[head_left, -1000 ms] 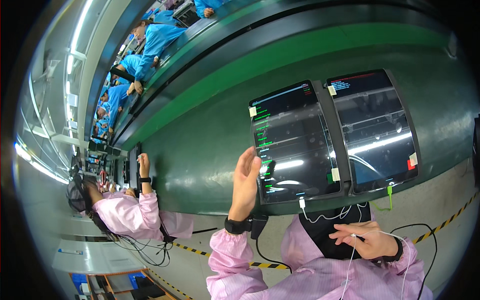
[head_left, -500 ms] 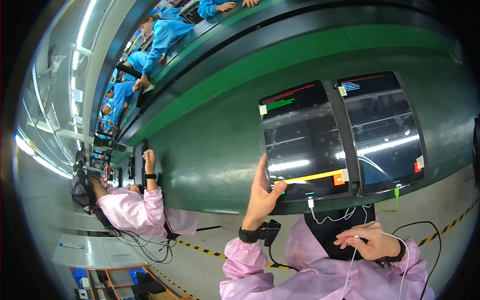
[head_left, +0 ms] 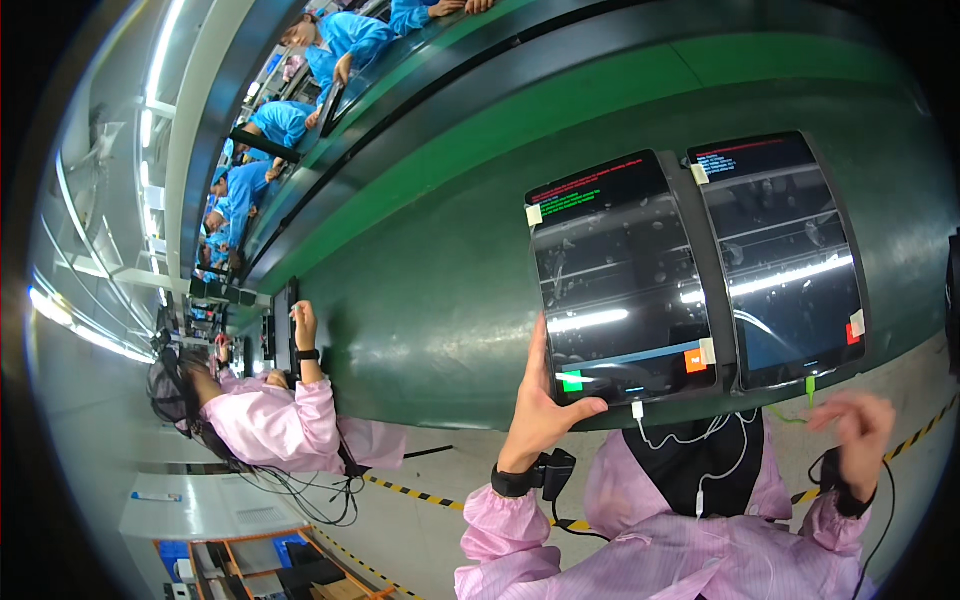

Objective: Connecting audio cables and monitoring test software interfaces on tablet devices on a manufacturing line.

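Two dark tablets lie side by side at the bench's near edge, the left tablet point(head_left: 622, 270) and the right tablet point(head_left: 785, 270). My left hand point(head_left: 540, 415) is at the left tablet's lower left corner, fingers stretched along its side and thumb spread below the screen. Plugged into that tablet's bottom edge is a white cable point(head_left: 638, 410). A green plug point(head_left: 810, 386) sits in the right tablet's bottom edge. My right hand point(head_left: 858, 430) is raised just right of this plug, its fingers smeared by motion. A loose white cable end point(head_left: 700, 500) hangs before my body.
The green bench point(head_left: 430, 300) stretches left to a co-worker in a pink smock point(head_left: 265, 425). Co-workers in blue point(head_left: 350, 45) sit along the far line. Black-yellow tape point(head_left: 420, 497) marks the floor. A black cord point(head_left: 893, 520) hangs beside my right arm.
My right hand has let go of the white cable and moved up and right. My left thumb has come off the screen, where the yellow bar has turned dark.
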`<act>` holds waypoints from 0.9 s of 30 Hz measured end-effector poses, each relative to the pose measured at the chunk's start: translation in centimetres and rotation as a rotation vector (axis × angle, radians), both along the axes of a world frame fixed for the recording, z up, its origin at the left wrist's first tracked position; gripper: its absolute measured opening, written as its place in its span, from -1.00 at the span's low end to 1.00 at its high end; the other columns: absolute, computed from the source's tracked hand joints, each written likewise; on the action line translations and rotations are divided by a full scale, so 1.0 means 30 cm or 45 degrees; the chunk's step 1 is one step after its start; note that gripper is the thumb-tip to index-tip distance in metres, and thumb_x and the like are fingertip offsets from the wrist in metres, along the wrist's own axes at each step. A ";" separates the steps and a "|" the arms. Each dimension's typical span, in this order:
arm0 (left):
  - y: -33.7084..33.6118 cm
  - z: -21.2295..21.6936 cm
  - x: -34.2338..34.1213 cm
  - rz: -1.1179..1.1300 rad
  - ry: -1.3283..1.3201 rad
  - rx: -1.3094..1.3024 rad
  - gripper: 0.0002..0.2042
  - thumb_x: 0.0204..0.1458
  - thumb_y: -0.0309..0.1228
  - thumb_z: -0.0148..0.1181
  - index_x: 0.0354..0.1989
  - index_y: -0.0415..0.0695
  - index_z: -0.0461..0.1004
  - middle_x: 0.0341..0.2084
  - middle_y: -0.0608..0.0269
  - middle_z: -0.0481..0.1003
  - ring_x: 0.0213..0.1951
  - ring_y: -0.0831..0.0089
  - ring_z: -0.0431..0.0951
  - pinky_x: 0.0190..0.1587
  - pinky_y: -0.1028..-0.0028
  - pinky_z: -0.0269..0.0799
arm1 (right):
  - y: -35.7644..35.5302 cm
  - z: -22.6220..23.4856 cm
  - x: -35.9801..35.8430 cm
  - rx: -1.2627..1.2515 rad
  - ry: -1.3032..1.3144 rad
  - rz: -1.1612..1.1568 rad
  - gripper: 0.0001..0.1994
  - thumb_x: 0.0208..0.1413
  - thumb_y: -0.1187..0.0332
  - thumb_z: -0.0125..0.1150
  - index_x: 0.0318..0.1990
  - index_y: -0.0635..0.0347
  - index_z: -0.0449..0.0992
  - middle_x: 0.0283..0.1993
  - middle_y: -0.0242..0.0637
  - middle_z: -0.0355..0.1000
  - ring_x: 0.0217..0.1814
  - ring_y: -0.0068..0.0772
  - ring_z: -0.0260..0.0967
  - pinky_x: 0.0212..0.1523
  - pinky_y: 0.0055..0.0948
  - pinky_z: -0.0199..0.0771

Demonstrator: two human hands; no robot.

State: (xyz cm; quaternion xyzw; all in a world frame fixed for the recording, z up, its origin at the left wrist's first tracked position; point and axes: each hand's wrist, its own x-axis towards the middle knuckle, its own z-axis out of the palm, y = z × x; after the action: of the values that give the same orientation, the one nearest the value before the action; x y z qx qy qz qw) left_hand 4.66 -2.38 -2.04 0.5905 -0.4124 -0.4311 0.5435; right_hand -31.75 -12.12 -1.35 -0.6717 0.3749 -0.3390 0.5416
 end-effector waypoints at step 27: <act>-0.023 -0.062 -0.012 0.189 0.176 -0.148 -0.31 -0.03 -0.42 0.13 0.23 -0.40 -0.07 0.27 -0.02 -0.06 0.32 0.25 -0.15 0.31 0.33 -0.32 | -0.258 -0.186 0.012 -0.006 -0.224 -0.935 -0.43 0.27 0.01 -0.32 -0.12 0.48 0.38 -0.08 -0.06 0.41 -0.03 -0.34 0.35 0.06 -0.45 0.22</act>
State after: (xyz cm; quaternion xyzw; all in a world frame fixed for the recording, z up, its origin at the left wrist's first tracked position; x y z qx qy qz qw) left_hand 4.31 -3.07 -3.90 0.5557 -0.3535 -0.4046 0.6344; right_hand -31.39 -19.88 -6.95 -0.4623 0.5419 -0.5679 0.4125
